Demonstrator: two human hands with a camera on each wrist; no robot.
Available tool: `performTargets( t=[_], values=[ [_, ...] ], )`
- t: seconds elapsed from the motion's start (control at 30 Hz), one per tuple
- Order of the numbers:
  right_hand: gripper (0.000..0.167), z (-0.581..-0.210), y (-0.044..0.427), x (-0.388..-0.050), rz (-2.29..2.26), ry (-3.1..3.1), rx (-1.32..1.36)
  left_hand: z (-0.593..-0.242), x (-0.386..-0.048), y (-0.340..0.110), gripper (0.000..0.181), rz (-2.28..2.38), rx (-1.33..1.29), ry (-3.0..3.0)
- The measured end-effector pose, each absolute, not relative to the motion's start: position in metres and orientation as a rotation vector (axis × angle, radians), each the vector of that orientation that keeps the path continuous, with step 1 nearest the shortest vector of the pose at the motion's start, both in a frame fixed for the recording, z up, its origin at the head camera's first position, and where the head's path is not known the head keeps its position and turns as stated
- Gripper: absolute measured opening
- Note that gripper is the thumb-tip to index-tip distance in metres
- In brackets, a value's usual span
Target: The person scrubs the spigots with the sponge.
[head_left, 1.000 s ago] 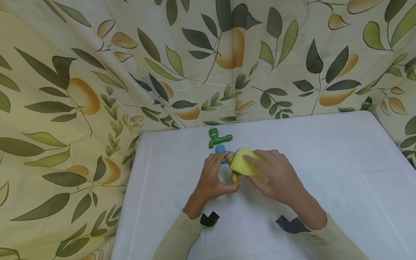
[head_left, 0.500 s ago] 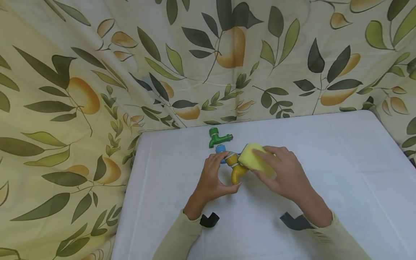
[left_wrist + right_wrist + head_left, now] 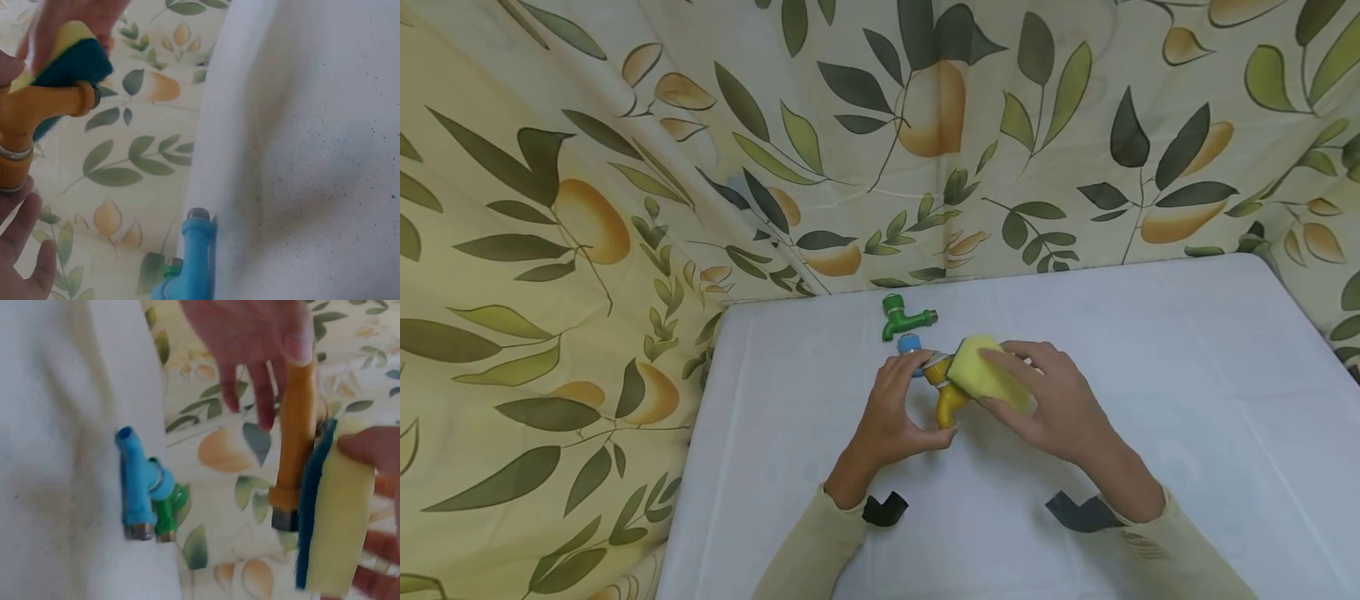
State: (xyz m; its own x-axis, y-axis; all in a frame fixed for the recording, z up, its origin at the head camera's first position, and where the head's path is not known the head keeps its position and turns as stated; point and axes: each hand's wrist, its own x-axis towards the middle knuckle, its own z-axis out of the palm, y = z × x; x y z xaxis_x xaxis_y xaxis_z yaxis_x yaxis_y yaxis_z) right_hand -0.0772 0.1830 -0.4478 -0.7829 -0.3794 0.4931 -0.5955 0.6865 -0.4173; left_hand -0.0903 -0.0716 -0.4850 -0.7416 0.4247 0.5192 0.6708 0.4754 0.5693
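My left hand (image 3: 883, 412) grips a yellow tap (image 3: 949, 408) by its ends, with the thumb at the spout and fingers at the knob. The tap is held up off the table. In my right hand (image 3: 1067, 408) is a yellow sponge (image 3: 988, 375) with a dark green scouring side. That scouring side (image 3: 78, 62) lies against the tap's threaded pipe end in the left wrist view. From the right wrist, the sponge (image 3: 340, 512) stands alongside the tap's body (image 3: 297, 425). The sponge hides part of the tap in the head view.
A blue tap (image 3: 909, 343) lies just behind my left fingers, partly covered by them. Beyond it, a green tap (image 3: 904, 318) rests near the back edge of the white-covered table (image 3: 1150, 350). A leaf-patterned curtain (image 3: 760, 150) hangs behind and at the left.
The sponge has moved right along the tap, uncovering its yellow body and knob, then shifted slightly back left. My left hand keeps its hold on the tap, nearly still.
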Motion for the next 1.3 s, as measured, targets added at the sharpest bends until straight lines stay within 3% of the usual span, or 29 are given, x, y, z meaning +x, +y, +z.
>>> performTargets(
  t=[0.43,0.8,1.3],
  values=[
    [0.049,-0.436,0.18,-0.073,0.814,-2.445,0.831,-0.476,-0.085,-0.069,0.097,-1.27,-1.05,-2.36],
    [0.056,-0.434,0.177,-0.072,0.765,-2.397,0.815,-0.476,-0.084,-0.069,0.106,-1.371,-1.088,-2.344],
    [0.055,-0.433,0.174,-0.07,0.728,-2.376,0.819,-0.478,-0.084,-0.067,0.099,-1.516,-1.035,-2.372]
  ],
)
